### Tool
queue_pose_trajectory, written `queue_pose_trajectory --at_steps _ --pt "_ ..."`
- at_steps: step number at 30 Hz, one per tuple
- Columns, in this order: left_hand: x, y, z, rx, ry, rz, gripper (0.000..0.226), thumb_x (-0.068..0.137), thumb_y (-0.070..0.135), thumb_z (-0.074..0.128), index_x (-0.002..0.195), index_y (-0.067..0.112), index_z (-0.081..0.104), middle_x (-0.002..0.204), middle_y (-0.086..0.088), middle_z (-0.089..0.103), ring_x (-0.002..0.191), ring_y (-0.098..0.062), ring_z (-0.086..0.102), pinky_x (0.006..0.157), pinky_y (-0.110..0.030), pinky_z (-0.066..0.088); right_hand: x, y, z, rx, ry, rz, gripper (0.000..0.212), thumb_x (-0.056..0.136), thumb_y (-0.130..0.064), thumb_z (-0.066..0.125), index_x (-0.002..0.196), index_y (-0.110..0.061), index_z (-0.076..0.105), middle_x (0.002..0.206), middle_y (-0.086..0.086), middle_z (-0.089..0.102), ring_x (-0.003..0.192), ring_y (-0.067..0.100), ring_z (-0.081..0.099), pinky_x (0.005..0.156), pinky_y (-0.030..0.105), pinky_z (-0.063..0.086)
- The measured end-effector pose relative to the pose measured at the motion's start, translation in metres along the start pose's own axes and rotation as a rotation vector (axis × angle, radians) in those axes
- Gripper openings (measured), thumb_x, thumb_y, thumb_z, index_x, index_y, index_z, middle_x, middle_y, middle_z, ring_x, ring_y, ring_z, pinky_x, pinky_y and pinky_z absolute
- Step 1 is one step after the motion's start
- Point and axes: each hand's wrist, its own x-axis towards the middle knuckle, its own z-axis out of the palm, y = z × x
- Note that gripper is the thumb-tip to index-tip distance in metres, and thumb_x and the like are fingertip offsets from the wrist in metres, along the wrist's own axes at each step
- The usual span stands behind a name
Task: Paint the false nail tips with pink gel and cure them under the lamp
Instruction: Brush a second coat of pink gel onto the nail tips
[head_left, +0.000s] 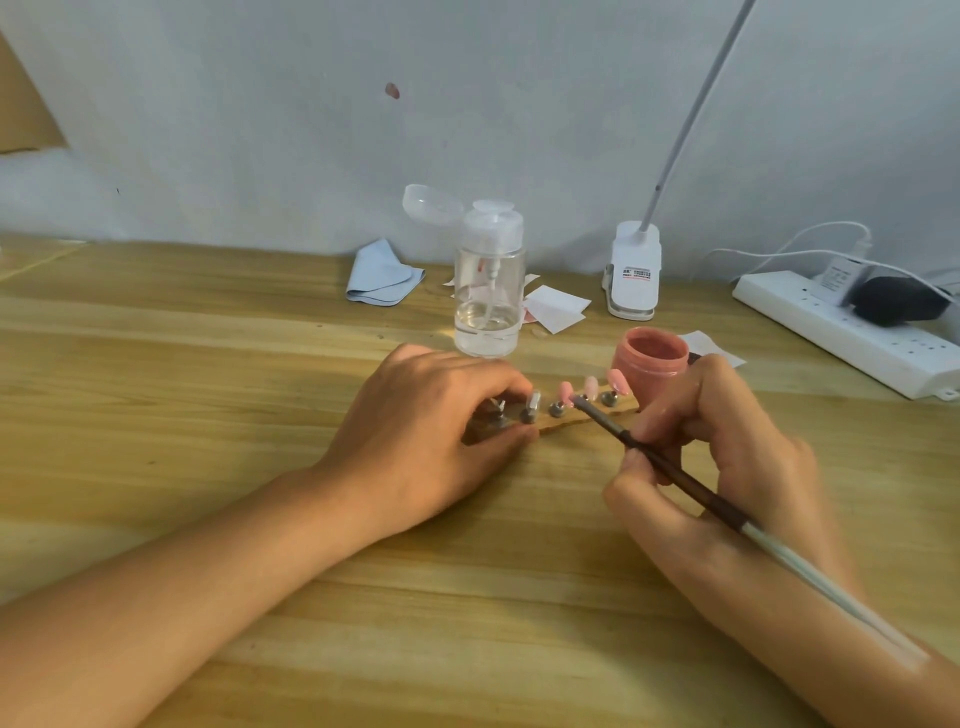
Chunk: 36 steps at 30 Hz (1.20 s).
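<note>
**Fig.** Head view; 12 o'clock points away from the wearer.

The brush (670, 470) is pinched between the thumb and curled fingers of the right hand (727, 457), and the grip is closed on the dark part of the handle. The pale rear of the handle lies along the forearm toward 5 o'clock. The bristle end is directed toward 10 o'clock and is set against the leftmost of three pink nail tips (566, 389).

The tips are mounted on metal pegs in a row along a wooden holder (571, 420), which lies on the table (234, 405) at mid-view. A clear tip (533, 401) is seen at 9 o'clock of the pink ones. What is mounted beyond it is partly hidden by fingers.

The 9 o'clock end of the holder is gripped by the left hand (431, 431), with the fingers curled over its top and the thumb against its near edge.

- **Pot of pink gel** (652, 358): stands open just beside the holder at 1 o'clock.
- **Pump bottle** (488, 291): holds clear liquid, has its flip lid raised, and is placed at 12 o'clock of the left hand.
- **Blue cloth** (382, 275): lies at 11 o'clock of the bottle.
- **White paper squares** (558, 306): lie at 3 o'clock of the bottle.
- **Clip-base lamp** (634, 270): stands near the wall, with its stem rising out of view toward 1 o'clock.
- **Power strip** (841, 332): lies at 3 o'clock of the lamp, with plugs inserted.
</note>
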Motion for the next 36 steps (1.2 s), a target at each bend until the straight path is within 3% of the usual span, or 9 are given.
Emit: queue_pose_trajectory --at_steps 3,5,7,9,12,13,20,25,36 --pt "-0.001 0.001 0.0 -0.007 0.003 -0.002 0.02 0.078 0.046 0.068 0.093 0.032 0.07 0.086 0.018 0.071 0.079 -0.003 0.063 0.084 -0.03 0.04 -0.009 -0.007 -0.001 -0.047 0.086 -0.021 0.025 0.065 -0.014 0.058 0.078 -0.032 0.047 0.077 -0.009 0.058 0.085 -0.008 0.058 0.075 0.009 0.04" --pt "0.0 0.003 0.0 -0.001 0.024 -0.005 0.022 0.077 0.046 0.066 0.091 0.031 0.071 0.084 0.016 0.071 0.077 -0.004 0.064 0.086 -0.032 0.04 0.014 0.008 -0.001 0.01 0.044 0.084 0.03 0.078 -0.01 0.063 0.08 -0.036 0.047 0.077 -0.013 0.056 0.086 -0.006 0.055 0.081 0.011 0.041" --pt "0.0 0.004 -0.001 0.006 0.053 -0.007 0.023 0.075 0.046 0.065 0.088 0.029 0.071 0.08 0.016 0.069 0.076 -0.005 0.063 0.085 -0.031 0.039 0.022 0.014 -0.008 0.08 -0.262 0.183 0.04 0.094 0.001 0.055 0.083 -0.038 0.048 0.083 -0.018 0.054 0.091 0.007 0.054 0.099 0.027 0.043" --pt "0.0 0.004 -0.001 0.024 0.07 -0.004 0.024 0.075 0.048 0.06 0.087 0.029 0.07 0.077 0.017 0.067 0.075 -0.005 0.06 0.083 -0.028 0.036 0.025 0.023 -0.01 0.116 -0.368 0.22 0.042 0.092 0.005 0.056 0.085 -0.035 0.048 0.079 -0.016 0.06 0.08 0.005 0.058 0.1 0.036 0.044" --pt "0.001 0.004 -0.002 0.037 0.076 0.005 0.025 0.076 0.051 0.056 0.086 0.031 0.067 0.076 0.021 0.063 0.074 -0.003 0.055 0.082 -0.025 0.031 0.008 -0.006 -0.002 -0.006 0.009 0.002 0.007 0.081 -0.02 0.063 0.085 -0.025 0.06 0.073 -0.012 0.064 0.071 0.01 0.062 0.085 0.038 0.049" --pt "0.001 0.004 -0.002 0.034 0.079 0.009 0.024 0.075 0.051 0.056 0.087 0.032 0.067 0.076 0.023 0.061 0.073 -0.001 0.054 0.082 -0.024 0.031 -0.002 -0.012 -0.003 -0.003 0.038 -0.053 0.006 0.078 -0.024 0.061 0.084 -0.023 0.059 0.073 -0.01 0.063 0.072 0.012 0.062 0.082 0.041 0.049" --pt "0.001 0.004 0.0 -0.007 0.086 0.013 0.023 0.075 0.05 0.058 0.088 0.033 0.066 0.079 0.024 0.06 0.072 0.005 0.051 0.089 -0.025 0.033 -0.002 -0.006 0.0 0.034 0.039 -0.01 0.017 0.07 -0.02 0.066 0.075 -0.024 0.051 0.077 -0.018 0.064 0.077 0.014 0.063 0.076 0.043 0.05" --pt "0.001 0.003 0.0 -0.004 0.087 0.02 0.024 0.075 0.052 0.057 0.088 0.034 0.065 0.08 0.025 0.062 0.072 0.007 0.051 0.089 -0.025 0.033 0.0 -0.003 0.001 0.006 0.048 0.003 0.016 0.07 -0.022 0.066 0.075 -0.022 0.051 0.076 -0.016 0.064 0.074 0.012 0.063 0.069 0.036 0.048" --pt "0.001 0.003 0.0 0.001 0.084 0.026 0.023 0.075 0.052 0.056 0.088 0.035 0.065 0.078 0.025 0.059 0.071 0.006 0.05 0.09 -0.027 0.035 0.0 0.0 0.001 0.034 0.067 -0.015 0.015 0.071 -0.02 0.065 0.075 -0.021 0.05 0.074 -0.011 0.063 0.071 0.017 0.062 0.067 0.04 0.05"
